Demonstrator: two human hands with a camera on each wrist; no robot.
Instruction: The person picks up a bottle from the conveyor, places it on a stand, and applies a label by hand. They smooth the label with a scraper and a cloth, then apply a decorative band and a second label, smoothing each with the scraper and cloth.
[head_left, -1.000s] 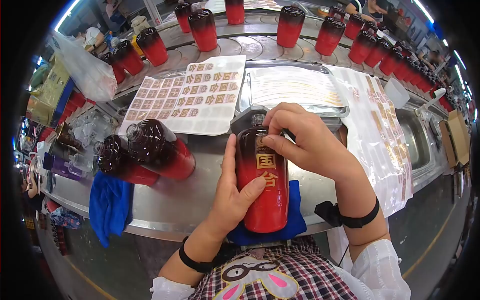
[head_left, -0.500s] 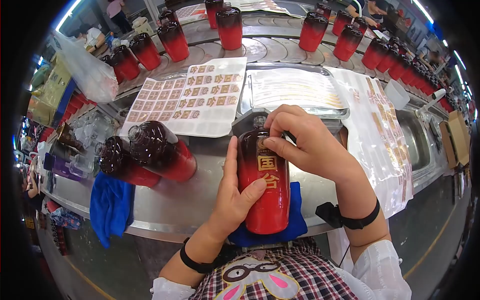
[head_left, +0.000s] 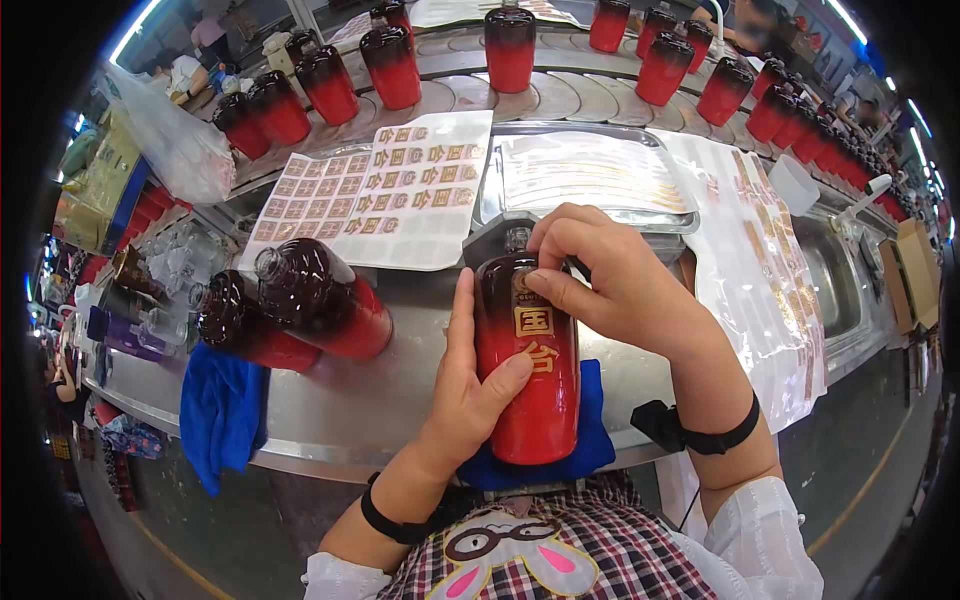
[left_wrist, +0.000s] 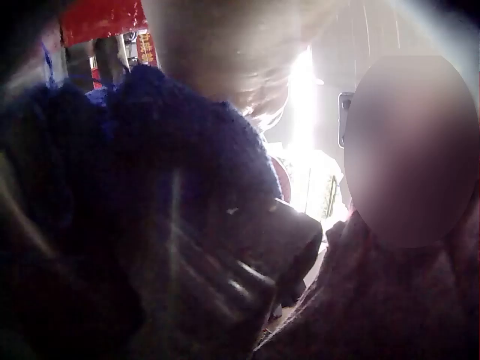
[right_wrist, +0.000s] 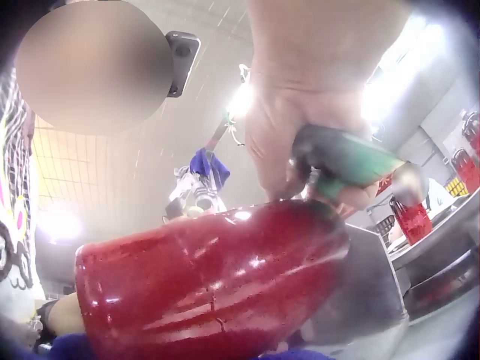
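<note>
In the head view a glossy dark-to-red bottle [head_left: 528,410] with gold characters leans back over a blue cloth [head_left: 595,415]. My left hand [head_left: 462,395] grips its side, thumb across the front and fingers along the left edge. My right hand [head_left: 610,285] has thumb and index fingertips at the gold emblem [head_left: 522,286] below the neck. Curled within it in the right wrist view is a dark green, handle-like thing [right_wrist: 349,157]; its kind I cannot tell. Dark cloth [left_wrist: 180,142] fills much of the left wrist view, with a red patch at its top.
Two more bottles [head_left: 325,305] stand tilted to the left beside a hanging blue cloth [head_left: 220,415]. Sticker sheets [head_left: 430,240] lie behind them. A metal tray [head_left: 655,228] of strips and a long sheet [head_left: 720,300] are rightward. Several bottles stand on the curved conveyor [head_left: 455,105].
Bottles on the conveyor have travelled rightward. Both hands stay on the bottle in nearly the same pose.
</note>
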